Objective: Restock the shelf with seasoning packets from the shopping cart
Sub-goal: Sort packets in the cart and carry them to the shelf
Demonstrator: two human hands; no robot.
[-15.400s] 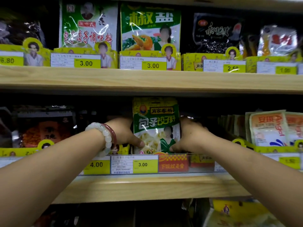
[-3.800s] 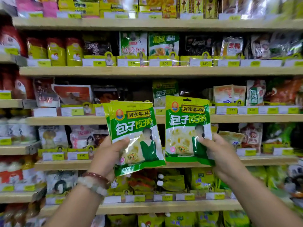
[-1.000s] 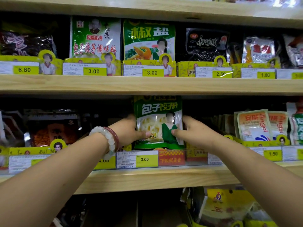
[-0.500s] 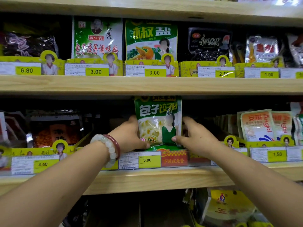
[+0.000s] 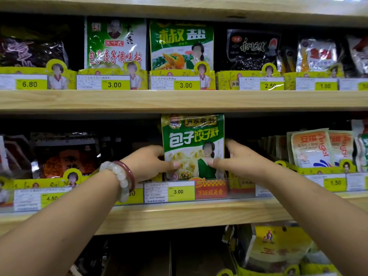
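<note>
Item: green seasoning packet (image 5: 194, 146), standing upright at the centre of the frame on the middle wooden shelf (image 5: 179, 214), its top edge just under the shelf board above.

Your left hand (image 5: 147, 163), at 9 o'clock of the packet: grip clamped on its left edge, thumb across the front, fingers hidden behind. Bead bracelets (image 5: 121, 178) on that wrist.

Your right hand (image 5: 241, 160), at 3 o'clock of the packet: grip clamped on its right edge, thumb tip on the front.

At 6 o'clock of the packet: yellow price tag (image 5: 180, 191) reading 3.00, with a red label (image 5: 211, 189) just beside it.

At 3 o'clock, further along: orange-and-white packets (image 5: 310, 150).

At 12 o'clock, shelf above: green packet (image 5: 181, 46).
</note>
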